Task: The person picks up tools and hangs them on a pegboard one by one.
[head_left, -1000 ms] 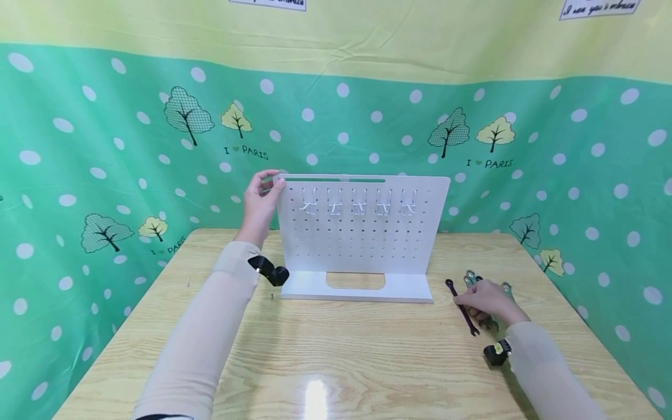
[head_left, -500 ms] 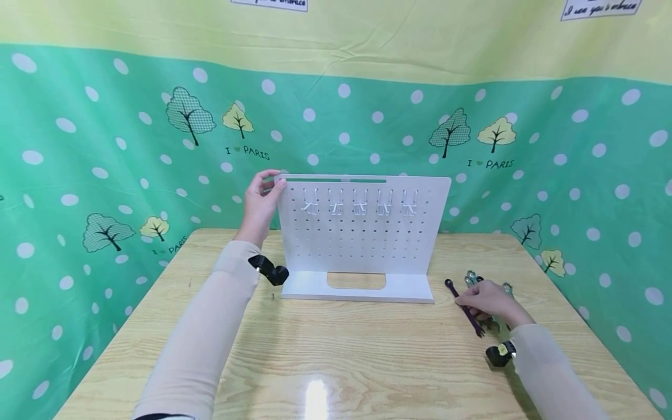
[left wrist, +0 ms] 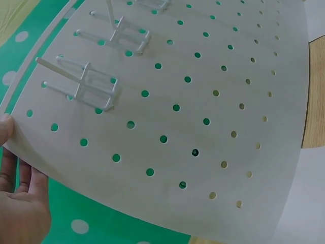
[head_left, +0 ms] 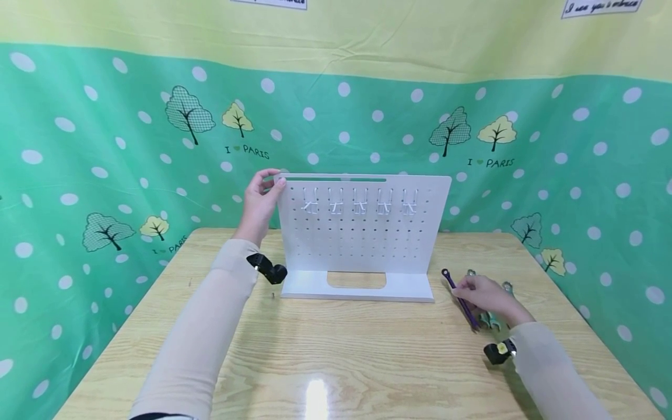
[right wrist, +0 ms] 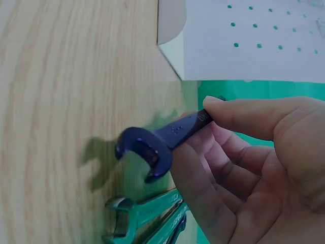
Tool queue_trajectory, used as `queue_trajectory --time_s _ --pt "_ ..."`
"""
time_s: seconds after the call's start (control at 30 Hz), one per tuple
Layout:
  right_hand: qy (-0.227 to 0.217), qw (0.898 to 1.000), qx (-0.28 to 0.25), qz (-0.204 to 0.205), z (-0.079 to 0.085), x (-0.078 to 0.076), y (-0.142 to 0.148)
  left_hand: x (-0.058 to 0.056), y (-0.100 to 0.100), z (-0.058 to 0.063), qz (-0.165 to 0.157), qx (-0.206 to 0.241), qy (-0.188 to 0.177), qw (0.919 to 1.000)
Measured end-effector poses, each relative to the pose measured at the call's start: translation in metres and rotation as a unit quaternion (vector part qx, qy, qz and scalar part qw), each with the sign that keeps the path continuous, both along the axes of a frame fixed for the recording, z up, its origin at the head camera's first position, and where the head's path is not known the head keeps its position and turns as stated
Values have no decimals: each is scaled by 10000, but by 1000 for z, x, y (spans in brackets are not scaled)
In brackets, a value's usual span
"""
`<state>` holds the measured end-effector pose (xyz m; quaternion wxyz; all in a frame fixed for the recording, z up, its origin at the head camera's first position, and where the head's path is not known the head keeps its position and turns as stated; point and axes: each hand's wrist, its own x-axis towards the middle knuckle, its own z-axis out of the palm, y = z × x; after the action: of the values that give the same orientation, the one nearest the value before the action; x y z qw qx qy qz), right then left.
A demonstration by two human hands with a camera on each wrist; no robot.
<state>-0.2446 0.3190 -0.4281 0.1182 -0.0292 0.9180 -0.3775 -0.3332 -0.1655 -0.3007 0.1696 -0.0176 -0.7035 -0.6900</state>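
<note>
A white pegboard stand (head_left: pixel 362 242) stands upright on the table, several white wire hooks (head_left: pixel 359 201) in a row near its top. My left hand (head_left: pixel 261 201) grips its upper left corner, thumb on the front face and fingers behind, as the left wrist view also shows. My right hand (head_left: pixel 485 297) pinches a dark purple combination wrench (head_left: pixel 464 306) by its shank between thumb and fingers. In the right wrist view its open-ended jaw points away from the palm and casts a shadow on the wood. Green wrenches (right wrist: pixel 152 211) lie under the right hand, partly hidden by it.
The wooden table (head_left: pixel 336 350) runs back to a green and yellow curtain (head_left: pixel 336 105). A tiny object (head_left: pixel 273 296) lies left of the stand's base. A wrench's ring end (head_left: pixel 507 287) shows to the right of the right hand.
The purple wrench has come up off the table in my right hand, its ring end shifting up and slightly left. My left hand keeps its hold on the pegboard corner.
</note>
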Motion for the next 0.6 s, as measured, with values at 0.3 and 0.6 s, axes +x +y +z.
queue_trajectory --time_s 0.3,0.6 --pt "295 9995 129 -2 10 1 -11 0 1 -1 32 39 16 10000" --pt "298 9993 -184 103 25 2 -37 -1 2 -2 101 -10 37 9999"
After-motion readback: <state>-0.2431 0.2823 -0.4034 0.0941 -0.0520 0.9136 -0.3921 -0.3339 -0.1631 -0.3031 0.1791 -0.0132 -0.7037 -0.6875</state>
